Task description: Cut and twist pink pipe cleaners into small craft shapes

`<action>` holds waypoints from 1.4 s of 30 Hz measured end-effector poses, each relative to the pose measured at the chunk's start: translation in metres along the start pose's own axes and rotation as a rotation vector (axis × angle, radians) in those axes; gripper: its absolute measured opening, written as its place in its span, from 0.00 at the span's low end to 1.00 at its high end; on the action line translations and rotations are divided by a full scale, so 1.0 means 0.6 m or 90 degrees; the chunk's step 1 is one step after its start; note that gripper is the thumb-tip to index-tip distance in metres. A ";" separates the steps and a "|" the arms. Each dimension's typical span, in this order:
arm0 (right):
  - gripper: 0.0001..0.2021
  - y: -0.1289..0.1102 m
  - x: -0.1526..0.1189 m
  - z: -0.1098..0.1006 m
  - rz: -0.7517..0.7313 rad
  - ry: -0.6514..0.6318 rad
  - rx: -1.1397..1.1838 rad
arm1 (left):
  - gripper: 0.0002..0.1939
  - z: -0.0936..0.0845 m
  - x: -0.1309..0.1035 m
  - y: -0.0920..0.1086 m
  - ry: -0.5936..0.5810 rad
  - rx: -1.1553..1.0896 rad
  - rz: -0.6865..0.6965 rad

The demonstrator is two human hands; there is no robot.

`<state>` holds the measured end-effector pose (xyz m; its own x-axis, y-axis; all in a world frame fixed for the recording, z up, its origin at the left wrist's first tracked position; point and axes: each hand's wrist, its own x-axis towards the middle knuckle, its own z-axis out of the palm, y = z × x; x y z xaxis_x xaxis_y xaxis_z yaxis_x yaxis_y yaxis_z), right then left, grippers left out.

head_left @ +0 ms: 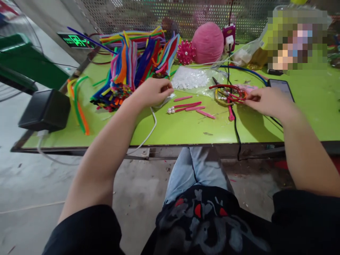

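Observation:
My left hand has its fingers curled together over a small clear plastic packet beside the pipe cleaner bundle; its fingertips are partly hidden. At the right, my right hand pinches at the edge of a shallow yellow-rimmed dish heaped with red loops and pearl beads. What lies between its fingertips is too small to make out. Between the hands lie short pink pipe cleaner pieces and a red folded stem with white pearl beads at its end.
Bundled colourful pipe cleaners stand at the left, near a black box. Behind are a bag of white pieces, a pink flower and a pink ball. A phone and a black cable lie right.

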<state>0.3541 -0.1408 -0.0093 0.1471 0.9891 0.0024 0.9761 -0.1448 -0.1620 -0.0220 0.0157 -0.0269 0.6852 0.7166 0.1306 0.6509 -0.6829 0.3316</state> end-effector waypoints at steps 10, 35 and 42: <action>0.09 -0.039 -0.029 -0.012 -0.162 0.143 0.017 | 0.13 -0.049 -0.018 -0.040 0.224 0.025 -0.178; 0.10 -0.199 0.056 0.022 -0.295 0.023 -0.037 | 0.04 0.001 0.024 -0.064 0.279 -0.124 -0.149; 0.11 -0.172 0.050 0.032 -0.279 0.051 0.014 | 0.09 -0.028 -0.007 -0.072 0.292 -0.007 -0.229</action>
<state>0.2547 -0.0957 -0.0115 -0.2665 0.9518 0.1520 0.9457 0.2886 -0.1494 -0.0585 0.0447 -0.0259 0.2093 0.8930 0.3985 0.8115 -0.3860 0.4388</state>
